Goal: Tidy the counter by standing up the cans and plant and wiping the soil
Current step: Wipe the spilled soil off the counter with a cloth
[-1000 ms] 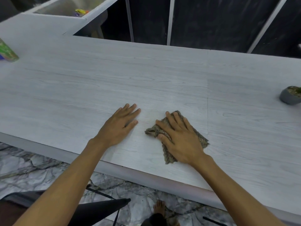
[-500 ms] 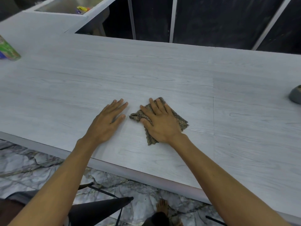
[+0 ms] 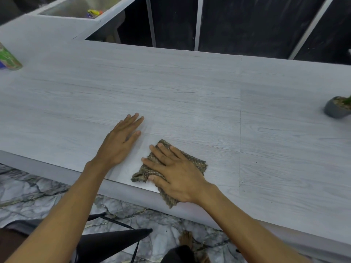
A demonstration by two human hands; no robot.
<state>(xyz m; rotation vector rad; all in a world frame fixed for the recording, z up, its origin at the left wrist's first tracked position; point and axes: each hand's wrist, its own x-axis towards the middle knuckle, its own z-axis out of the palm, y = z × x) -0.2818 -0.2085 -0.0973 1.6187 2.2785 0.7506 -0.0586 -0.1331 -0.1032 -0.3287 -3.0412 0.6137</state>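
Observation:
My right hand (image 3: pixel 174 171) presses flat on a brown-green woven cloth (image 3: pixel 197 163) at the near edge of the pale wood-grain counter (image 3: pixel 171 88); one cloth corner hangs over the edge. Just to its left, my left hand (image 3: pixel 121 143) lies flat on the bare counter, fingers spread, holding nothing. A grey plant pot (image 3: pixel 337 109) with soil stands upright at the far right edge of view. At the far left edge stands a green can (image 3: pixel 9 60), partly cut off. I see no loose soil on the counter.
A steel sink (image 3: pixel 76 8) with small colourful items sits at the back left. Dark panels with metal bars run behind the counter. Below the near edge are a marbled floor, a black chair (image 3: pixel 106 242) and a bare foot (image 3: pixel 187 238).
My right hand has dragged the cloth back towards the near counter edge. My left hand stays flat beside it. The view shifted, bringing the plant pot back into sight.

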